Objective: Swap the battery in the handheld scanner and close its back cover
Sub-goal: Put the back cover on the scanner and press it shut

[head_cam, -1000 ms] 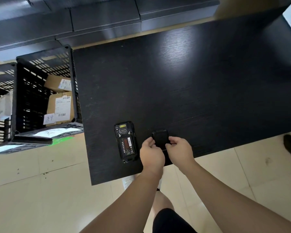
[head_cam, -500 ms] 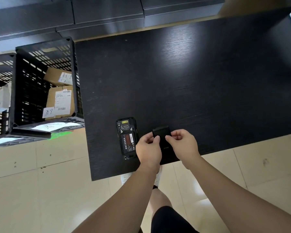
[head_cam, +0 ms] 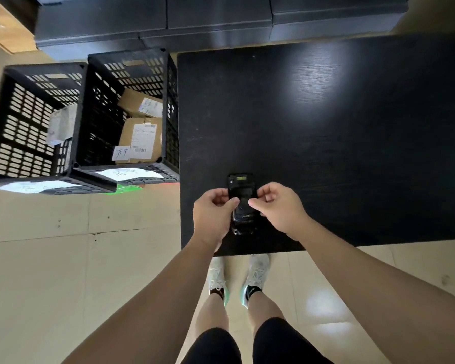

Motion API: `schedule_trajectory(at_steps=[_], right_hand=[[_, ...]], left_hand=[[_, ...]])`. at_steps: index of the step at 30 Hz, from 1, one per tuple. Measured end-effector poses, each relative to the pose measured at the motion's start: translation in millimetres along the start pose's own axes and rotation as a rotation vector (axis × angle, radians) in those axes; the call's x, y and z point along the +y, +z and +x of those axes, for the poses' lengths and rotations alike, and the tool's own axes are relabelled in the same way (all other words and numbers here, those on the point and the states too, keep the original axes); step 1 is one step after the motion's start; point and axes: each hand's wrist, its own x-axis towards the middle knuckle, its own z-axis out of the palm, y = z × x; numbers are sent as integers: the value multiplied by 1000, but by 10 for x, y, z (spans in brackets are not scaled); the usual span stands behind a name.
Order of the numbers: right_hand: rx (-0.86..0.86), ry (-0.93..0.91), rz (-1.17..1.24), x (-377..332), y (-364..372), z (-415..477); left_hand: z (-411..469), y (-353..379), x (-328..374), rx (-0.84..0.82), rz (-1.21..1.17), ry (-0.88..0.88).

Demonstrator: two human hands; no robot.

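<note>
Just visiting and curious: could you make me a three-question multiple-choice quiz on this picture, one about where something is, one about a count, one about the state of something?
1. Where does the scanner lie?
A. on the black table, near its front edge
B. inside a crate
C. on the floor

2. How many black crates stand left of the table?
A. one
B. two
C. four

3. What covers the back of the scanner?
A. nothing; the red-labelled battery is bare
B. a white cloth
C. the back cover, held in place by both hands

Answers:
1 A, it rests on the dark top just ahead of the person.
2 B, two sit side by side.
3 C, the left hand and the right hand pinch the cover over it.
</note>
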Motion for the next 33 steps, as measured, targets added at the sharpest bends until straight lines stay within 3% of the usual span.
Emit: schedule_trajectory(at_steps=[33], right_hand=[[14,11,-121,180,135,-47]], left_hand=[[-4,-10,-216,6,130,-5]])
